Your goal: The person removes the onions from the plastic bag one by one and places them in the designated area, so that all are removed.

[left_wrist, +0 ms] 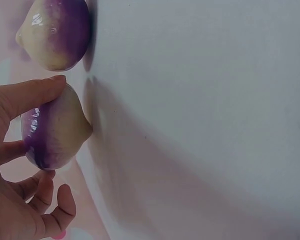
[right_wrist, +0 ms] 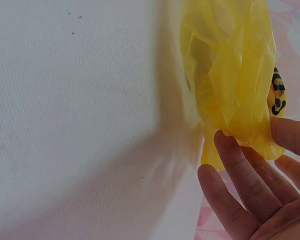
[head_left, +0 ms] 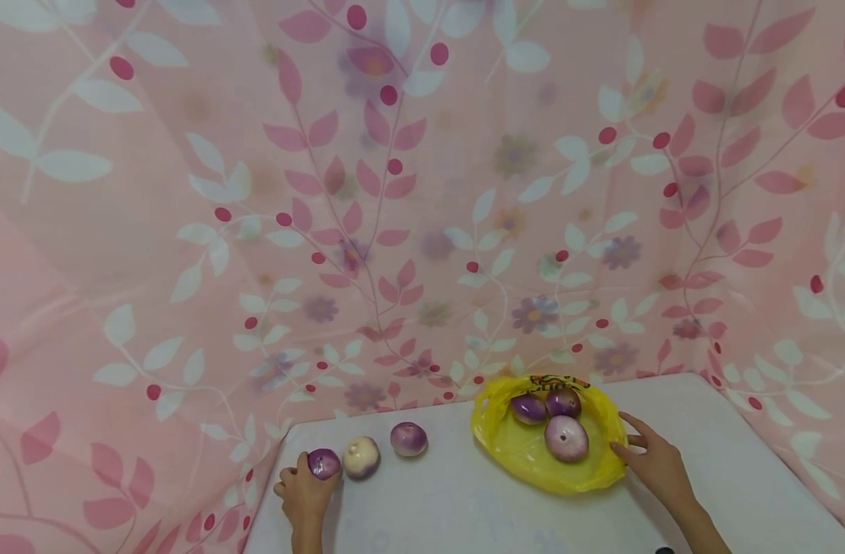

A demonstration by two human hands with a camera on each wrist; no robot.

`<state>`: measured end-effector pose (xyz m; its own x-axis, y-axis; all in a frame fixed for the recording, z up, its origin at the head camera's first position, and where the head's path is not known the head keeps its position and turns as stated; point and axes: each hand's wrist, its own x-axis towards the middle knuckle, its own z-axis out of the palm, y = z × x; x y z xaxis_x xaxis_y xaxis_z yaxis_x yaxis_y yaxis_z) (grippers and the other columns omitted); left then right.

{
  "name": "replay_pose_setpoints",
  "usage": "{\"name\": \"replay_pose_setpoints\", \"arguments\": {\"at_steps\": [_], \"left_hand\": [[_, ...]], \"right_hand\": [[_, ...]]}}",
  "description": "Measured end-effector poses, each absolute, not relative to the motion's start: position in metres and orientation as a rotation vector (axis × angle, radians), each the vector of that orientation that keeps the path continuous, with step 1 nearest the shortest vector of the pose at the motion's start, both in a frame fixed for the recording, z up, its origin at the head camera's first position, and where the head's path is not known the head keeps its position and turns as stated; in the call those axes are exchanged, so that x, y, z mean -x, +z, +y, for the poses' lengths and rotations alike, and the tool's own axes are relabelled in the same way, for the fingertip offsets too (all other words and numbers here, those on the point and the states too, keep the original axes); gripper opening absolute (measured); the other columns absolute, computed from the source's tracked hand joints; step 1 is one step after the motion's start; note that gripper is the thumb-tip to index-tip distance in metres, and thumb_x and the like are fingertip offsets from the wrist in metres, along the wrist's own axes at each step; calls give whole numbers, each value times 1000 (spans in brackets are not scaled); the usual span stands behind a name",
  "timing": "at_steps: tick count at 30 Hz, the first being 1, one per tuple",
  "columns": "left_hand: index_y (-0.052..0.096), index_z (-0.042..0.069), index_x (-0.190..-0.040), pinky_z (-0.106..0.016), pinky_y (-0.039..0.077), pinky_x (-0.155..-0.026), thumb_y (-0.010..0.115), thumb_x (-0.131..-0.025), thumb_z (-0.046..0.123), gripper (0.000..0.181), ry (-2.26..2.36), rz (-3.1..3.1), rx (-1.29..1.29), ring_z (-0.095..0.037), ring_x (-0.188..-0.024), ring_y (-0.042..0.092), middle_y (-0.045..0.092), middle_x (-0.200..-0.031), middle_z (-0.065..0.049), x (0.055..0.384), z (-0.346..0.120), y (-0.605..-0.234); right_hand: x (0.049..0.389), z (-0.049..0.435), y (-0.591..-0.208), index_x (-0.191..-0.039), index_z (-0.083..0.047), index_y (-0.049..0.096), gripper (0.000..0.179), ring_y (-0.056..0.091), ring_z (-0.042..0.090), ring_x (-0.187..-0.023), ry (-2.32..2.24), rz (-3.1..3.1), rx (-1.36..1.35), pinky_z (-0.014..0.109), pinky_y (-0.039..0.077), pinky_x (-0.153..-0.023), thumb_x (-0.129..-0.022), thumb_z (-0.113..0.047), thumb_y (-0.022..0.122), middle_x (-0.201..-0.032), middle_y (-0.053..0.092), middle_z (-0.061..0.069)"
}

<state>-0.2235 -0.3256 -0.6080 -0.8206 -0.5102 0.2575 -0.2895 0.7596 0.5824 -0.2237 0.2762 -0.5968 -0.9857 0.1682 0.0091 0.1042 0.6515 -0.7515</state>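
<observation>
Gleaming purp./cream onion (left_wrist: 60, 131), prob.

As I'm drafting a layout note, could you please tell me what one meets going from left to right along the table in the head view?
Left hand, held purple bulb, cream-faced bulb, lone purple bulb, yellow bag, right hand.

A pink cloth (head_left: 464, 169), printed with pale and pink leaves (head_left: 305, 137), red dots (head_left: 439, 54) and purple flowers (head_left: 622, 251), fills the head view's top and sides. Below it, a white counter (head_left: 429, 508) spans bottom centre to lower right; 1 small dark object (head_left: 664, 550) is cut off at the bottom edge, right of centre.
</observation>
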Motion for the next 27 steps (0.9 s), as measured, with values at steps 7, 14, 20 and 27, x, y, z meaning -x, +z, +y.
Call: {"name": "replay_pose_setpoints", "arguments": {"at_steps": [7, 14, 20, 27], "left_hand": [[43, -4, -134, -71, 44, -70, 84, -69, 29, 85, -768, -2615, -600, -56, -107, 33, 37, -114, -37, 221, -325, -605], [43, -5, -134, -71, 44, -67, 87, -67, 27, 86, -733, -2597, -571, -58, -107, 35, 40, -118, -37, 211, -320, -594], [45, -5, -134, -71, 45, -66, 88, -67, 23, 84, -723, -2520, -504, -59, -105, 38, 44, -121, -37, 209, -315, -577], [44, -2, -139, -71, 44, -77, 88, -72, 22, 84, -800, -2462, -432, -57, -111, 41, 44, -128, -34, 212, -302, -562]], "right_hand": [[223, 276, -597, -146, -1, 40, 71, 60, 50, -103, 1260, -2776, 219, 44, 57, -69, -90, -30, 72, -116, 61, 33], [224, 276, -596, -147, -2, 39, 71, 58, 51, -106, 1262, -2788, 219, 45, 57, -71, -90, -31, 72, -118, 60, 34], [224, 275, -597, -147, -2, 39, 72, 58, 51, -105, 1265, -2793, 228, 44, 57, -71, -90, -31, 72, -120, 59, 34], [222, 275, -595, -147, -2, 38, 74, 59, 50, -104, 1281, -2788, 233, 43, 57, -70, -90, -32, 73, -119, 59, 35]]}}
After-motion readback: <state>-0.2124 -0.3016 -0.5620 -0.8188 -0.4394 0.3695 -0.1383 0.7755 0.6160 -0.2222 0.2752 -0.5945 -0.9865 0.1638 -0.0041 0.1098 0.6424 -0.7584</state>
